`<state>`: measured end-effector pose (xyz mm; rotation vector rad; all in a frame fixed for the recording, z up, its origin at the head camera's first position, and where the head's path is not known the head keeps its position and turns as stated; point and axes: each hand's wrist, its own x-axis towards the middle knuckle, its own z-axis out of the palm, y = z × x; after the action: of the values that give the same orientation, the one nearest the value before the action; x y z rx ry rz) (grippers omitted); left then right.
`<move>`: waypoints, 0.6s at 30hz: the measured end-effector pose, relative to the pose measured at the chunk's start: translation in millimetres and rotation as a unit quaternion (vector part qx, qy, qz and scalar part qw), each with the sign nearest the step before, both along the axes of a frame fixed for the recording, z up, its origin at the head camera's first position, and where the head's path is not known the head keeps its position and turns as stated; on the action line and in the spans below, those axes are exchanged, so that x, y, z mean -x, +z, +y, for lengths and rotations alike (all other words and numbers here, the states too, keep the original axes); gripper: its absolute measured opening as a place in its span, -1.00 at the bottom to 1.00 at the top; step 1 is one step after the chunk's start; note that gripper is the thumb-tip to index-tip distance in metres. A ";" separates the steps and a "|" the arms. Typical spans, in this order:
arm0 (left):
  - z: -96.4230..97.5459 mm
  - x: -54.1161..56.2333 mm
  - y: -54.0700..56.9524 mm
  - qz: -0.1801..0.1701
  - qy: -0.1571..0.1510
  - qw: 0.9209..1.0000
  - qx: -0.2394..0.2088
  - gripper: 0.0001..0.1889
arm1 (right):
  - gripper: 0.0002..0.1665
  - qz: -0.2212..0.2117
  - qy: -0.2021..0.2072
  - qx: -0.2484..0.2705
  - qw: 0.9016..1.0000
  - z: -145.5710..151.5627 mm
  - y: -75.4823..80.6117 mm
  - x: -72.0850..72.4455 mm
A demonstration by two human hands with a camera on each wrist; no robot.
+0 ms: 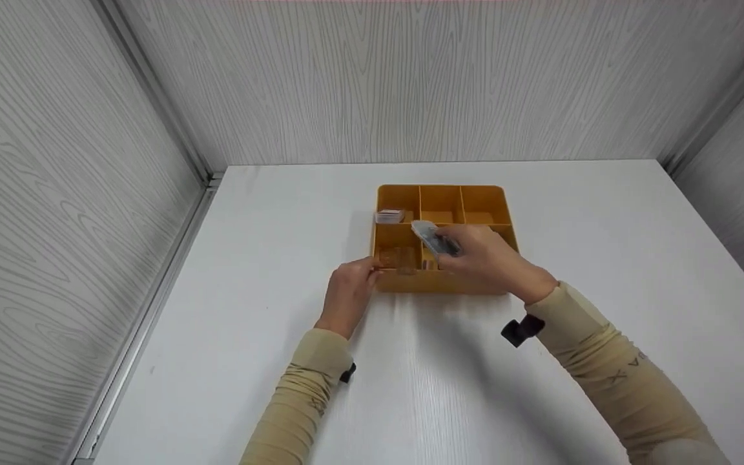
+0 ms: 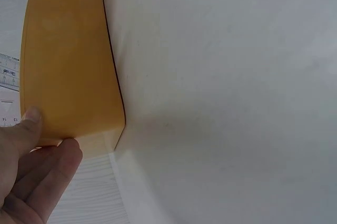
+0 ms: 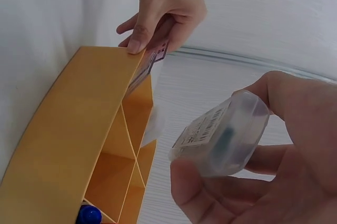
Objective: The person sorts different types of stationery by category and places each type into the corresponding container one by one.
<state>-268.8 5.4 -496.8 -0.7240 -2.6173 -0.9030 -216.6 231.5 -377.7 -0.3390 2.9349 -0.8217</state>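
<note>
A translucent plastic case (image 3: pixel 221 134) with a barcode label is held between the thumb and fingers of my right hand (image 1: pixel 485 258), over the front row of an orange compartment box (image 1: pixel 440 282). Something teal shows dimly through its wall in the right wrist view. My left hand (image 1: pixel 348 290) grips the box's front left corner, thumb on the front wall and fingers round the side. Clear plastic pieces (image 1: pixel 404 258) lie in the front left compartment beside that hand. In the left wrist view, clear rulers (image 2: pixel 8 74) with printed scales show behind the box wall.
A small pale stack (image 1: pixel 389 216) sits in the back left compartment. In the right wrist view a blue round cap (image 3: pixel 89 214) shows in another compartment. The box stands on a white table (image 1: pixel 268 232), with wood-grain panels (image 1: pixel 385 77) behind and at both sides.
</note>
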 end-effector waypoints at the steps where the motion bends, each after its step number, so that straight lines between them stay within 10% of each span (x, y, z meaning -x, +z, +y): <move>1: 0.0 0.2 0.1 0.000 0.000 1.000 0.002 -0.84 | -0.46 -0.007 0.000 0.001 1.000 -1.4 1.3 4.3; 18: 1.2 -0.6 0.7 0.022 0.002 1.000 0.005 -0.87 | -0.55 -0.022 -0.013 0.012 1.000 -25.4 -0.3 65.8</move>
<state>-268.2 6.6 -496.0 -0.7319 -2.5850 -0.8640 -282.4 206.1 -378.0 -0.2809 2.8962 -0.8562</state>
